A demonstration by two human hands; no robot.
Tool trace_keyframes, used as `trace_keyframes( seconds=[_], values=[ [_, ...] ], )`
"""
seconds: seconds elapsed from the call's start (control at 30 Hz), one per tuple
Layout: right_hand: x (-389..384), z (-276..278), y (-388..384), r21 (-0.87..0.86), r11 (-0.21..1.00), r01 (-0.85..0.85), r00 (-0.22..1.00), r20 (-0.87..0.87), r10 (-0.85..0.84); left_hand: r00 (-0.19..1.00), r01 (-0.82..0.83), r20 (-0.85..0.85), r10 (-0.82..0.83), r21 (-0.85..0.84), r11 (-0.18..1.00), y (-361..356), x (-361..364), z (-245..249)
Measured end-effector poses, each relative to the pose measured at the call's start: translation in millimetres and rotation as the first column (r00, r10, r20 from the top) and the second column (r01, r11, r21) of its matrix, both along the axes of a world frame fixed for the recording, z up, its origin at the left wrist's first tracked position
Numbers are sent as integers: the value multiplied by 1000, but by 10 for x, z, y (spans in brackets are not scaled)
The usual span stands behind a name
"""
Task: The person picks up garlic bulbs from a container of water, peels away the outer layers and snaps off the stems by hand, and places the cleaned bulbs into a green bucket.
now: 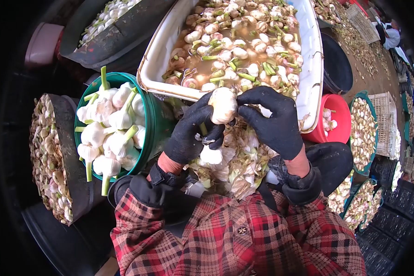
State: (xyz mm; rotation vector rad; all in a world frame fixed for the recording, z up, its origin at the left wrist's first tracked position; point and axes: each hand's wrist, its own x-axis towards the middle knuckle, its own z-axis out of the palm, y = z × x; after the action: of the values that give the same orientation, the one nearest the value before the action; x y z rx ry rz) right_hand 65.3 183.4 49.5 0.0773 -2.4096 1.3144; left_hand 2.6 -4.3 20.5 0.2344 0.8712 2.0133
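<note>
In the centre, a garlic bulb is in the left hand, with the right hand just beside it. Peelings lie below the hands. Directly ahead stands a tub, garlic lying in its water. Left of the hands is a bucket full of bulbs; farther left, a container of garlic, and behind the bucket, a trough holding more. To the right, a pail contains a few bulbs; beyond it are a garlic basket and a crate.
</note>
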Motion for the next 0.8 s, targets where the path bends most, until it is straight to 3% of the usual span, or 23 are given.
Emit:
trace_keyframes(
  seconds=[0.1,0.17,0.37,0.47,0.6,0.67,0.8],
  values=[
    [24,-11,-33,27,1000,-10,1000,21,9,994,19,-103,-26,-64,998,18,28,-30],
    [32,-7,-76,145,989,37,998,-53,-30,989,24,-140,-36,-87,996,25,48,-53],
    [45,-94,-129,373,924,79,981,-192,-6,992,62,-102,-80,-162,985,19,76,-43],
    [71,-96,-143,385,919,85,988,-153,-28,985,129,-84,-148,-196,972,20,31,-23],
    [122,-96,-87,255,966,27,998,-62,-12,978,129,-132,-162,-227,965,8,4,-7],
    [136,-24,-78,26,999,-30,997,67,29,986,77,-124,-110,-246,966,25,12,46],
    [125,-25,-94,28,1000,1,993,114,-5,991,83,-80,-103,-218,972,12,25,-4]
  ],
)
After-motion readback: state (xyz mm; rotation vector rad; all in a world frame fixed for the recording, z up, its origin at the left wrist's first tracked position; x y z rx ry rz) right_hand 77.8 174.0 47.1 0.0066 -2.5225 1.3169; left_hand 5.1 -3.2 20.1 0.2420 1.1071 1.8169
